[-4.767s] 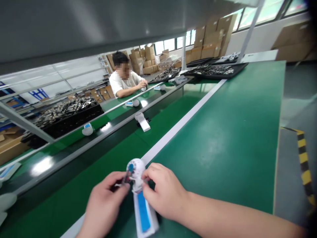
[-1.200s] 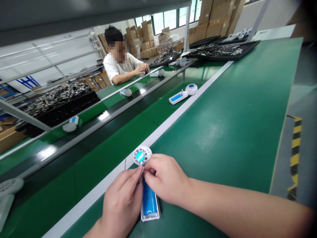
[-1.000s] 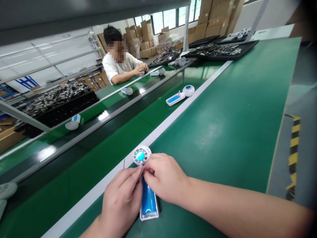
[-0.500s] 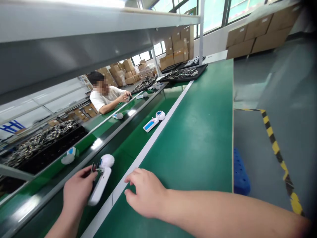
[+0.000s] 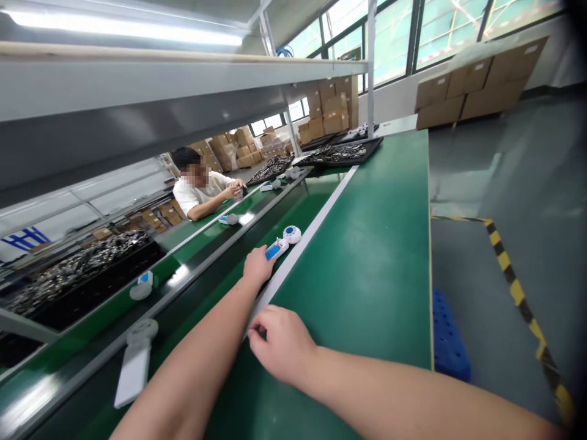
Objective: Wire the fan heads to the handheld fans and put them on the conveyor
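Observation:
My left hand (image 5: 259,267) reaches forward over the green belt, its fingers closed round the near end of a white handheld device (image 5: 283,242). That device has a round head and a handle with a blue panel. My right hand (image 5: 282,339) rests at the white strip (image 5: 316,223) along the belt, fingers curled in towards the thumb, with nothing visible in them. A second white round-headed device (image 5: 135,362) lies on the belt to the left of my left forearm, its plain white side up.
More such devices lie along the far lane, one (image 5: 142,285) at left and another (image 5: 228,219) farther on. A co-worker (image 5: 202,186) sits across. Black trays of metal parts (image 5: 339,153) stand at the far end. A grey shelf (image 5: 183,91) hangs overhead.
My left hand has let go of the nearer device, now lying on the belt, and has moved forward to the farther one. The right hand's fingers have curled in. The view has tilted up slightly.

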Motion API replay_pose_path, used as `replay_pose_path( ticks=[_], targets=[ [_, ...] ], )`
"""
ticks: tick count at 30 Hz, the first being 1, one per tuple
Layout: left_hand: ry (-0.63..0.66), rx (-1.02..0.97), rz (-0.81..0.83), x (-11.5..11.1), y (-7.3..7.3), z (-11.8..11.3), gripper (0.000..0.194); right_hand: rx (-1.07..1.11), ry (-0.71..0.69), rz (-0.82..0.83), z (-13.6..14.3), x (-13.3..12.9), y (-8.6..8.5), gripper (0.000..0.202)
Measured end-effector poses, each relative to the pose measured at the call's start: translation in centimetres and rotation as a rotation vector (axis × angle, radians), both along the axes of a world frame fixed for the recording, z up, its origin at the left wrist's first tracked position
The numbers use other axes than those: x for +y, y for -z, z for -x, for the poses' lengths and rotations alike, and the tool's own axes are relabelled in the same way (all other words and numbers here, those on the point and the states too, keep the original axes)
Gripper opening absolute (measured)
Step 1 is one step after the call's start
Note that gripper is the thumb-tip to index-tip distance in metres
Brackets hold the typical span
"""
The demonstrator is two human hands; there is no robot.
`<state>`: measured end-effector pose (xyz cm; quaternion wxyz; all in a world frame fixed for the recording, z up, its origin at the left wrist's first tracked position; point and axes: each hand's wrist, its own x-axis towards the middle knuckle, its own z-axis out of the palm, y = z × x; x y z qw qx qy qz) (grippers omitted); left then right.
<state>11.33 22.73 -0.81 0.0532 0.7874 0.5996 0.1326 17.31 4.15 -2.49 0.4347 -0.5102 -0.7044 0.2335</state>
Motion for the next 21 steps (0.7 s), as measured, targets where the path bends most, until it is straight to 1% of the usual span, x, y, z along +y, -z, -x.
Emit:
replay_pose_path(
  ticks=[2,4,6,8,9,11,13,15,17,18,19,21],
  targets=[
    [0.001,-0.005,0.032,-0.8,-0.9,1.0,0.040,-0.018,0.062,0.036,-0.5,0.7,-0.2,0.013],
    [0.003,-0.016,0.065,-2.8,-2.0,2.9,0.042,-0.044,0.129,0.084,-1.2,1.4,-0.6,0.015],
    [-0.009,-0.027,0.103,-6.0,-3.0,5.4,0.041,-0.067,0.187,0.134,-1.8,2.1,-0.9,0.019],
    [-0.042,-0.034,0.138,-10.1,-3.4,7.8,0.041,-0.080,0.210,0.174,-2.2,2.6,-0.9,0.023],
    [-0.070,-0.035,0.143,-12.4,-3.4,8.8,0.044,-0.080,0.204,0.185,-2.2,2.8,-0.8,0.025],
    [-0.110,-0.043,0.143,-16.9,-2.7,10.1,0.049,-0.078,0.160,0.193,-1.9,2.8,-0.5,0.027],
    [-0.102,-0.059,0.139,-20.9,-1.6,10.3,0.051,-0.081,0.097,0.194,-1.2,2.4,0.0,0.026],
    [-0.076,-0.067,0.142,-24.0,-0.6,9.9,0.053,-0.064,0.016,0.190,-0.6,1.5,0.4,0.022],
    [-0.055,-0.052,0.147,-26.0,-0.2,9.6,0.054,-0.007,-0.067,0.179,-0.2,0.7,0.6,0.019],
    [-0.039,-0.041,0.153,-26.5,-0.2,9.7,0.054,0.033,-0.109,0.174,0.0,0.3,0.7,0.017],
    [-0.024,-0.034,0.154,-26.8,-0.5,10.0,0.052,0.072,-0.147,0.170,0.0,0.0,0.7,0.017],
    [-0.010,-0.041,0.117,-26.5,-1.3,11.3,0.044,0.122,-0.213,0.167,0.1,-0.3,0.6,0.018]
  ],
)
